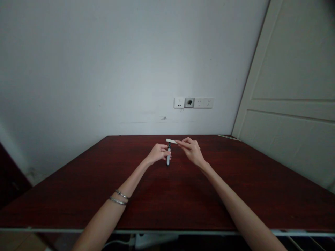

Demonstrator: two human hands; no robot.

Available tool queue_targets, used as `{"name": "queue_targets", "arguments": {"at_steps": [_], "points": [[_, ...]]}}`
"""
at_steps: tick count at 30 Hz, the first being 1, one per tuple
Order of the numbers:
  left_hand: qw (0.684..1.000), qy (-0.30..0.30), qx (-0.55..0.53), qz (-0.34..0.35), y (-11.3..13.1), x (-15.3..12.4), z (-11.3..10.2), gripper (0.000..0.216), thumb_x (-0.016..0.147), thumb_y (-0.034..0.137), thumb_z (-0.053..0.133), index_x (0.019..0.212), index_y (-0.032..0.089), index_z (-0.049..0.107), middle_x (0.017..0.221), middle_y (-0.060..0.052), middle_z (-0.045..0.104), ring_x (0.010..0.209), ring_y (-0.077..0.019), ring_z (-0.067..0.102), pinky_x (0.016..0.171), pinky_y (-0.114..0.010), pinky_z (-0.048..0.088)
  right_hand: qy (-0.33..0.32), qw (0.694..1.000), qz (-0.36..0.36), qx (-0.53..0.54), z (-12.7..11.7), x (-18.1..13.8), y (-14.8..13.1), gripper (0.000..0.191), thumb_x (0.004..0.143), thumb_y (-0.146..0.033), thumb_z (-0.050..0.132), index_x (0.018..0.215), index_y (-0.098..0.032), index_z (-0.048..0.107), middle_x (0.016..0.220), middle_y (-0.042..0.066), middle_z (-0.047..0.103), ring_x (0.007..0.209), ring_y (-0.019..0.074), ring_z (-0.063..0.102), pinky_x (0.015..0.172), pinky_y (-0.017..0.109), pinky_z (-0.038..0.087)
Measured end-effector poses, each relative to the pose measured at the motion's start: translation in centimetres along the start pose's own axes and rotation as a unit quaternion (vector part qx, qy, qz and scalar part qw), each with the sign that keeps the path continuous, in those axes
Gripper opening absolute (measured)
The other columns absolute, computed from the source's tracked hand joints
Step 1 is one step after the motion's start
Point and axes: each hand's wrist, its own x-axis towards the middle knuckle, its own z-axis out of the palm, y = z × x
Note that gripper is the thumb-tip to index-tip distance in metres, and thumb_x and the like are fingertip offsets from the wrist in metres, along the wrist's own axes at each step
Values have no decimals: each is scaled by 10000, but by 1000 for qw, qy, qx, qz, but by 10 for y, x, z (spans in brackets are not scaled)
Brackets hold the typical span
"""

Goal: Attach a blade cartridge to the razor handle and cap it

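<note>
Wall [131,55] filling the upper frame, dark red table [162,198] spreading across the lower half.
A pale panelled door [290,76] is leaning into view at the right, and just below the center two bare hands are meeting over the table: the right hand [191,150] is pinching one end of a white strip, the left hand [159,152] is pinching a grey stick between thumb and fingers. A row of sockets [195,103] is sitting right of center; two silver bracelets [119,201] are circling the left forearm, lower left. The grey stick [168,159] is pointing upward, the white strip [171,141] crossing its dark top end; whether they are touching, I cannot tell.
</note>
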Motion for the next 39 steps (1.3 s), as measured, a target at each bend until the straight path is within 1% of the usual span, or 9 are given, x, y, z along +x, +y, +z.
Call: {"name": "queue_targets", "arguments": {"at_steps": [3, 6, 12, 18, 22, 26, 32, 35, 39], "points": [[1000, 5, -3, 12, 0, 0, -1, 161, 695, 231, 631, 788, 105, 593, 718, -96, 671, 619, -179, 657, 500, -230, 483, -1, 1000, 7, -5, -1, -1, 2, 284, 881, -272, 486, 1131, -330, 609, 852, 20, 600, 758, 142, 544, 727, 301, 333], [1000, 15, -9, 6, 0, 0, -2, 151, 690, 215, 630, 782, 101, 592, 702, -91, 667, 609, -179, 654, 494, -233, 485, 6, 1000, 14, -15, -6, -3, 7, 271, 877, -283, 489, 1108, -323, 626, 838, 23, 597, 751, 146, 544, 717, 298, 337], [1000, 9, 0, 0, -3, 0, -1, 173, 682, 216, 640, 803, 97, 607, 707, -95, 671, 647, -197, 666, 520, -247, 498, 2, 1000, 2, -18, -2, -2, -4, 277, 878, -287, 490, 1118, -335, 617, 867, 24, 601, 769, 145, 550, 739, 305, 329], [999, 40, 0, 7, 0, 0, -2, 150, 696, 186, 620, 812, 91, 615, 713, -97, 679, 629, -178, 661, 496, -216, 481, 7, 1000, 15, -18, -7, -2, 5, 267, 871, -290, 502, 1103, -321, 629, 842, 23, 599, 742, 140, 548, 723, 297, 342], [999, 34, 5, 6, -3, 1, 0, 154, 689, 189, 632, 814, 99, 620, 718, -89, 682, 641, -177, 662, 508, -218, 489, 13, 1000, 11, -6, -6, -2, -3, 266, 872, -289, 498, 1099, -321, 631, 842, 22, 594, 747, 140, 550, 737, 303, 352], [999, 20, -5, 28, -6, 1, 0, 168, 694, 214, 637, 816, 100, 614, 725, -95, 684, 648, -192, 664, 525, -247, 500, 8, 1000, 16, 24, -3, -2, -6, 278, 872, -293, 488, 1112, -317, 627, 848, 31, 585, 744, 144, 546, 709, 291, 387], [998, 49, -23, 38, -2, 0, -2, 165, 720, 194, 622, 849, 95, 597, 704, -91, 680, 634, -180, 655, 545, -251, 499, 36, 990, 72, 113, -1, -4, 7, 309, 859, -329, 485, 1114, -243, 637, 798, 39, 561, 681, 139, 522, 596, 252, 412], [998, 51, -19, 32, -3, 1, 2, 147, 743, 152, 583, 877, 94, 575, 700, -82, 672, 618, -168, 654, 539, -240, 491, 40, 982, 88, 165, 5, -3, 1, 340, 862, -343, 472, 1127, -200, 629, 740, 29, 542, 642, 134, 501, 574, 249, 405], [998, 38, -29, 30, -7, 3, 6, 172, 752, 138, 566, 919, 97, 556, 726, -77, 666, 623, -160, 655, 559, -244, 491, 23, 978, 96, 186, 9, -3, -13, 339, 858, -335, 480, 1120, -188, 634, 735, 30, 548, 635, 132, 500, 589, 256, 412]]}}
